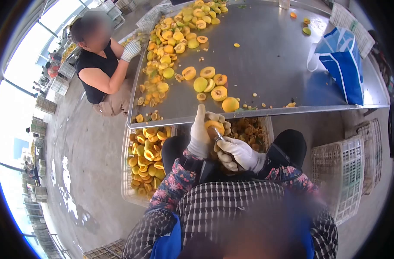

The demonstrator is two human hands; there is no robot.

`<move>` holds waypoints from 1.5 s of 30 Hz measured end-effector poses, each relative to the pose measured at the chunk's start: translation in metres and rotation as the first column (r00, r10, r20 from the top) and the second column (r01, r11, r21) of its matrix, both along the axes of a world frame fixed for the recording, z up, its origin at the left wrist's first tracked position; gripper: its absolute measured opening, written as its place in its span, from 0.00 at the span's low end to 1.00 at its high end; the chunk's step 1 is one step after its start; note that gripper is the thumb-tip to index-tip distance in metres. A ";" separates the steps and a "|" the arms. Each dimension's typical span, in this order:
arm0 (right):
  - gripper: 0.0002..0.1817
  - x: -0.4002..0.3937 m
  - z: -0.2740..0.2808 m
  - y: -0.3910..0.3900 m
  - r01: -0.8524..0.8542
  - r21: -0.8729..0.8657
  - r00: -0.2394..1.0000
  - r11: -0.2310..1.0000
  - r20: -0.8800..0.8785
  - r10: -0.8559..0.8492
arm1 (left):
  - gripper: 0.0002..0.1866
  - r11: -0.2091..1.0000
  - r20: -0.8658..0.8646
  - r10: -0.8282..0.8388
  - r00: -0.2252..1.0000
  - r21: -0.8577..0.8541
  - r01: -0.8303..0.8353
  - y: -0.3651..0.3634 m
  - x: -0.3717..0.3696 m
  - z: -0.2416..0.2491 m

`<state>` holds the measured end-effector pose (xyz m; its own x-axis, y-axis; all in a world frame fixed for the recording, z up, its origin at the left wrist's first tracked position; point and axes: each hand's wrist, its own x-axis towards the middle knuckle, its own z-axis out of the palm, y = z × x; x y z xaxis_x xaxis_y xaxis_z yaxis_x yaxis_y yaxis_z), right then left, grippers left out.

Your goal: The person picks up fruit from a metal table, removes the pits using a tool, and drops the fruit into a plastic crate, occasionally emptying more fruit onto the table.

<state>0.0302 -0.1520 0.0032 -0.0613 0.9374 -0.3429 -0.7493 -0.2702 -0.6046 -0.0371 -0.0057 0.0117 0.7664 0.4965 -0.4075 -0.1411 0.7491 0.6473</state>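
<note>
My left hand [201, 134], in a pale glove, holds a yellow peach half [214, 125] just below the near edge of the metal table [266, 60]. My gloved right hand [240, 153] is closed around a small metal pitting tool [219, 134], its tip at the cut face of the fruit. The exact shape of the tip is hidden. On the table above my hands lie several peach halves [219, 93], some with stones in them. Below, left of my knees, a crate [127, 185] holds many hollowed halves [147, 159].
A second crate [268, 129] of brownish scraps stands under the table edge. A large heap of peaches [171, 43] covers the table's left side. A blue bag [341, 69] sits at the right. White crates [339, 172] stand right of me. Another person [99, 64] works at the left.
</note>
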 end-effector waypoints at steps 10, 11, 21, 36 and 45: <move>0.18 0.013 -0.007 -0.017 -0.117 -0.012 0.821 0.993 0.562 0.104 | 0.19 0.977 0.090 0.210 0.973 0.023 -0.213 0.030 -0.027 -0.017; 0.18 0.021 -0.014 -0.025 -0.183 -0.035 0.622 0.982 0.770 0.144 | 0.19 0.949 0.079 0.239 0.968 0.190 -0.250 0.042 -0.044 -0.015; 0.25 0.023 -0.045 -0.050 -0.252 -0.346 -0.085 0.904 0.938 0.335 | 0.22 -0.009 -0.417 0.414 0.809 0.887 0.462 0.129 -0.062 0.008; 0.23 0.027 -0.037 -0.063 -0.239 -0.308 0.066 0.921 0.941 0.332 | 0.22 -0.061 -0.734 0.345 0.585 0.605 0.794 0.143 -0.028 0.016; 0.23 0.029 -0.048 -0.055 -0.262 -0.265 0.097 0.928 0.950 0.298 | 0.26 -0.099 -0.654 0.430 0.623 0.651 0.752 0.140 -0.075 0.059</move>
<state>0.0596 -0.2072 -0.0444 0.0782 0.9281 -0.3641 0.5783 -0.3397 -0.7417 -0.1119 0.1342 0.0707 0.7632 0.6459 -0.0204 0.6148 -0.7160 0.3307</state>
